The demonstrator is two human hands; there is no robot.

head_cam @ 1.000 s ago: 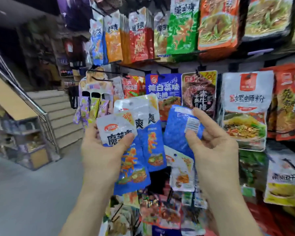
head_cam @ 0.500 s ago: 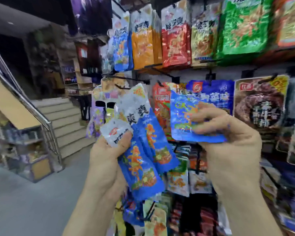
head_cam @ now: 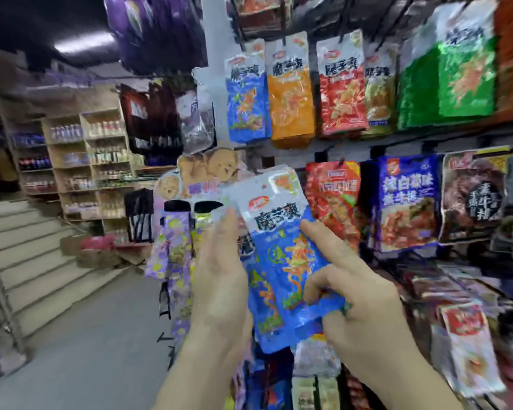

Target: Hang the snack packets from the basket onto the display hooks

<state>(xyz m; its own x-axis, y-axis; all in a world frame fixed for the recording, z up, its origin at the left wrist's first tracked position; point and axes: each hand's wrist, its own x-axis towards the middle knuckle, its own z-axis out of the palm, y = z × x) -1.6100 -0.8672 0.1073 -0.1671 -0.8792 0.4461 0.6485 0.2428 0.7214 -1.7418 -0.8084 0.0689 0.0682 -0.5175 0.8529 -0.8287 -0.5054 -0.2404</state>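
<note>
One left hand [head_cam: 219, 279], one right hand [head_cam: 359, 309], at least two blue packets [head_cam: 282, 247], four small hanging stacks [head_cam: 289, 96] above

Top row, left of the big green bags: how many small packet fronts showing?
4: blue packet leftmost, orange packet next, then red packet, then yellow packet beside the green bags. More may hang hidden behind each.

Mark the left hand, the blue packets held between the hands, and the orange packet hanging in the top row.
left hand [head_cam: 219, 279]: head view, back of the hand.
blue packets [head_cam: 282, 255]: head view, printed front of the foremost packet.
orange packet [head_cam: 289, 96]: head view, middle of its front.
</note>
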